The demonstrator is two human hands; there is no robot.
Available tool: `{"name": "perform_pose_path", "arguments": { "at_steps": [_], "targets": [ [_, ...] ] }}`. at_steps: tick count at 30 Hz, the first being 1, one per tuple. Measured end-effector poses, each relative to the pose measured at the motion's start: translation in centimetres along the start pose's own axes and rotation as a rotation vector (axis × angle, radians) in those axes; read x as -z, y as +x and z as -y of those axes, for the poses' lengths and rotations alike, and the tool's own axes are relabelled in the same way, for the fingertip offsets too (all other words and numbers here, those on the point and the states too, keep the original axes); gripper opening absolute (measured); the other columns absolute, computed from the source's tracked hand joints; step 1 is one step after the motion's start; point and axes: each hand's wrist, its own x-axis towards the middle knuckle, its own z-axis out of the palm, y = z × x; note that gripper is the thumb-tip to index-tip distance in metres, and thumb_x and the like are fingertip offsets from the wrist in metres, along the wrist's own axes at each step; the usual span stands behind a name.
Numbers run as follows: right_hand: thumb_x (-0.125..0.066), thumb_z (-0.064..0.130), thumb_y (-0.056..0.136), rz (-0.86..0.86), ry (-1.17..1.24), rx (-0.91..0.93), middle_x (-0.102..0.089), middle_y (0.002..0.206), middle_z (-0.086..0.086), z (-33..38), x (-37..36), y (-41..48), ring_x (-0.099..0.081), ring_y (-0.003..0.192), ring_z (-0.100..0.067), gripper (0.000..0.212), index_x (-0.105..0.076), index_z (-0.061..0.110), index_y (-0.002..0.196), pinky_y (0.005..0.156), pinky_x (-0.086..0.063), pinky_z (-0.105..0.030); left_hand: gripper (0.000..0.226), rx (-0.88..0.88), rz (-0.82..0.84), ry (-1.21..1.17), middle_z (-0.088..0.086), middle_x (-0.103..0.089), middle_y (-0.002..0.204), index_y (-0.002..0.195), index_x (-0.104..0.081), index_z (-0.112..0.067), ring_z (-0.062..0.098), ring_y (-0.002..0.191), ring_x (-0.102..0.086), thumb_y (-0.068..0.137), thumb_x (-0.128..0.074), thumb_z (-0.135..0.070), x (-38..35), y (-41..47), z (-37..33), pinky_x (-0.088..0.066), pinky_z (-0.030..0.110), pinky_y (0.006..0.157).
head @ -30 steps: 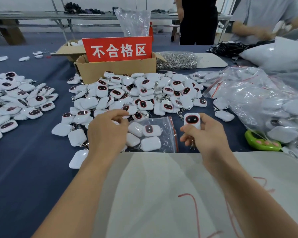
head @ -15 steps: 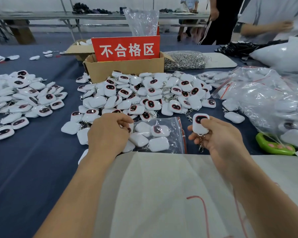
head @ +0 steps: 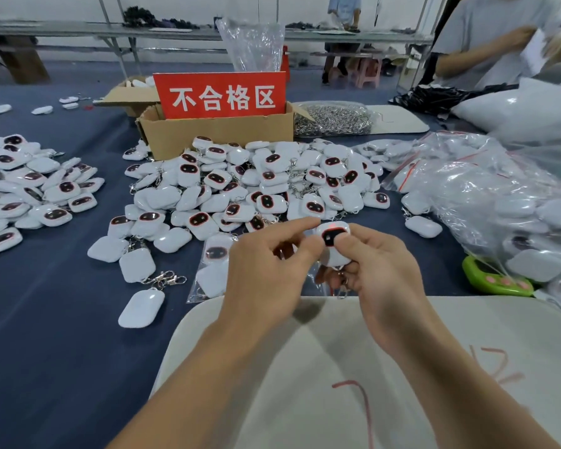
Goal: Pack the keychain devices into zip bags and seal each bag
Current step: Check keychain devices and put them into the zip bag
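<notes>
The right hand (head: pixel 386 280) curled its fingers round 1 keychain device (head: pixel 332 241), thumb on its lit face. The left hand (head: pixel 263 273) pinched its edge, above the part-filled zip bag (head: pixel 212 270) on the worktop (head: pixel 46 319). Its dangling clasp (head: pixel 342 291) could snag the bag's mouth, or a loose pinch drop it.

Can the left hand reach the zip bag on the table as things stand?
Probably yes. The zip bag lies just under and left of the left hand, nothing covering it. The keychain device is in the right hand's grip.
</notes>
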Motion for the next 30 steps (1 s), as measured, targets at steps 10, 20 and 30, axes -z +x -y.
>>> {"name": "perform_pose_path", "arguments": {
  "at_steps": [10,20,30],
  "targets": [
    [-0.049,0.004,0.103,0.101,-0.022,-0.009,-0.076,0.100,-0.023,-0.2,-0.4,0.0,-0.067,0.069,-0.028,0.031,-0.079,0.010,0.104,0.068,-0.056,-0.041,0.018,0.115,0.009,-0.211,0.024,-0.067,0.077,0.088,-0.084,-0.039,0.032,0.067,-0.060,0.073,-0.078,-0.031,-0.1,0.7,-0.1,-0.057,0.057,0.074],
    [-0.057,-0.010,0.093,0.121,-0.106,0.044,-0.067,0.067,-0.014,-0.5,-0.1,0.5,-0.056,0.058,-0.019,0.025,-0.075,0.005,0.102,0.055,-0.045,-0.026,0.021,0.083,-0.006,-0.266,0.000,-0.051,0.062,0.082,-0.082,-0.044,0.015,0.062,-0.044,0.071,-0.082,-0.026,0.0,1.0,0.4,-0.045,0.030,0.066],
    [-0.070,0.006,0.088,-0.122,-0.411,0.243,-0.077,0.078,0.009,-0.5,0.4,0.6,-0.072,0.072,-0.018,0.029,-0.076,0.034,0.092,0.068,-0.059,-0.030,0.019,-0.025,-0.089,0.032,-0.016,-0.053,0.058,0.080,-0.076,-0.043,0.002,0.054,-0.044,0.067,-0.084,-0.031,0.5,0.8,0.8,-0.037,0.014,0.054]
  ]
}}
